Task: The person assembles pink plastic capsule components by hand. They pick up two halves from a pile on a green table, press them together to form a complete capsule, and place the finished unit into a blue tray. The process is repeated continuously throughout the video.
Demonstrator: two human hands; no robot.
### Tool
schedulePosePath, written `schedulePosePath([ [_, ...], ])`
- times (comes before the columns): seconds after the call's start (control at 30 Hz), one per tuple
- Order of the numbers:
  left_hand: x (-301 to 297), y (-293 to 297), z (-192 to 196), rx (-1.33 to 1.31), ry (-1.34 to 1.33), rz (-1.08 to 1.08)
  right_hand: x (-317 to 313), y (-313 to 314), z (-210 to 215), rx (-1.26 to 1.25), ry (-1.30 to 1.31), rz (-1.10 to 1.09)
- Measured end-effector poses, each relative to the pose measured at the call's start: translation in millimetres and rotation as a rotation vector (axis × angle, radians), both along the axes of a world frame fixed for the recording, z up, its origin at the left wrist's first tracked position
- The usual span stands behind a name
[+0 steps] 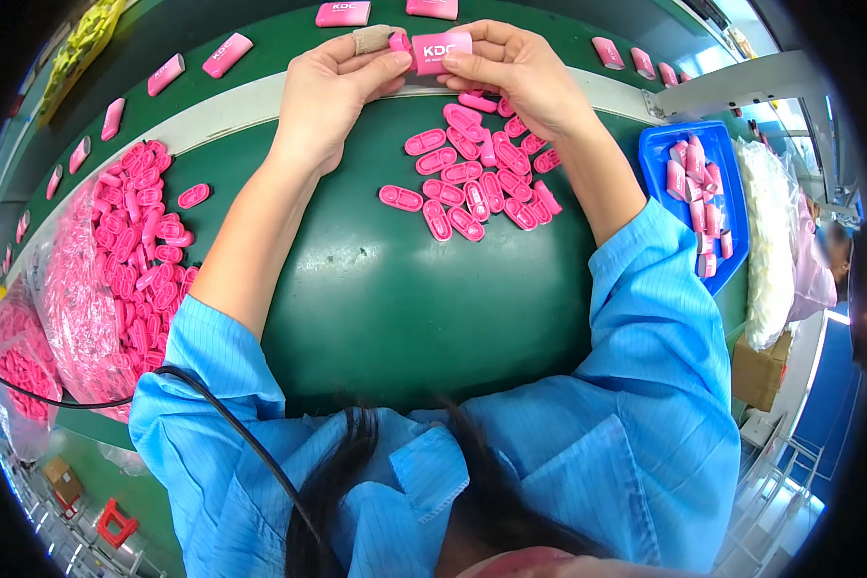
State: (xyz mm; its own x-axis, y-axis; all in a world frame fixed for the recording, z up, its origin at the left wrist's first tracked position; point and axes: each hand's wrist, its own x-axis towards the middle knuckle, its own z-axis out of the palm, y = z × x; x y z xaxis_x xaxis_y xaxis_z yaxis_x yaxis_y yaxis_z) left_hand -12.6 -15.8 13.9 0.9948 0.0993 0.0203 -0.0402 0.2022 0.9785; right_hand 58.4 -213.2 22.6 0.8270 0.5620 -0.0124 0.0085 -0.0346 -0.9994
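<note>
Both of my hands are raised together at the far edge of the green table. My right hand (525, 82) grips a flat pink case (442, 53) with pale printing, thumb across its front. Between the thumb and fingers of my left hand (329, 91) is a small pink oval end cap (401, 41), at the left end of the case. Whether the cap is seated in the case, I cannot tell. A tan finger cot (371, 39) covers one left finger. Loose pink oval caps (462, 171) lie scattered just below my right hand.
A larger heap of pink caps (135, 231) spills from a clear plastic bag (72, 289) at left. On the right, a blue tray (653, 159) holds several pink cases. More cases (227, 55) line the green belt beyond. A black cable (236, 424) crosses my left sleeve.
</note>
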Motion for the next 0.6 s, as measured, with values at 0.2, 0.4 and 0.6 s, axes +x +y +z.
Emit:
schedulePosePath([
  [0.2, 2, -2, -3, 0.143, -0.036, 0.026, -4, 2, -3, 0.076, 0.06, 0.006],
  [0.4, -4, -2, 5, 0.384, -0.154, 0.074, -7, 0, -2, 0.021, -0.157, -0.016],
  [0.6, -5, -3, 6, 0.485, -0.25, 0.111, -3, -3, 0, 0.021, -0.197, -0.012],
])
